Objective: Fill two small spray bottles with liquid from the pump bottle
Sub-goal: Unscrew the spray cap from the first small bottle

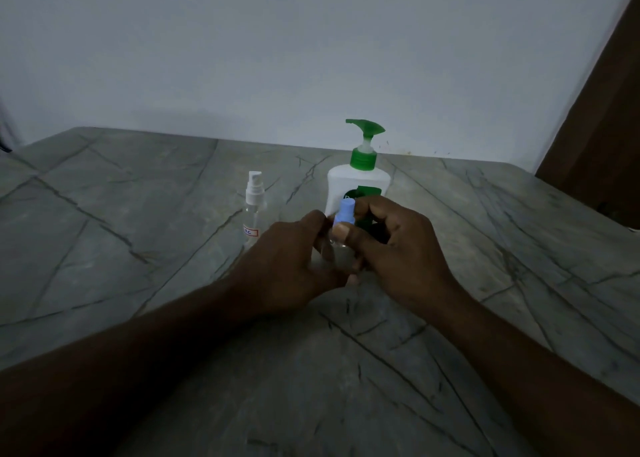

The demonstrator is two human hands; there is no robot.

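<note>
A small clear spray bottle with a blue spray top (345,214) stands on the grey marbled table (138,214) in the middle of the view. My left hand (294,259) grips its clear body from the left. My right hand (398,248) pinches the blue top, thumb in front. Right behind them stands the white pump bottle (360,179) with a green pump head. A second clear spray bottle with a white top (254,207) stands upright to the left, apart from my hands. The lower part of the held bottle is mostly hidden by my fingers.
A pale wall runs along the table's far edge. A dark brown panel (602,110) rises at the right past the table's corner. The light is dim.
</note>
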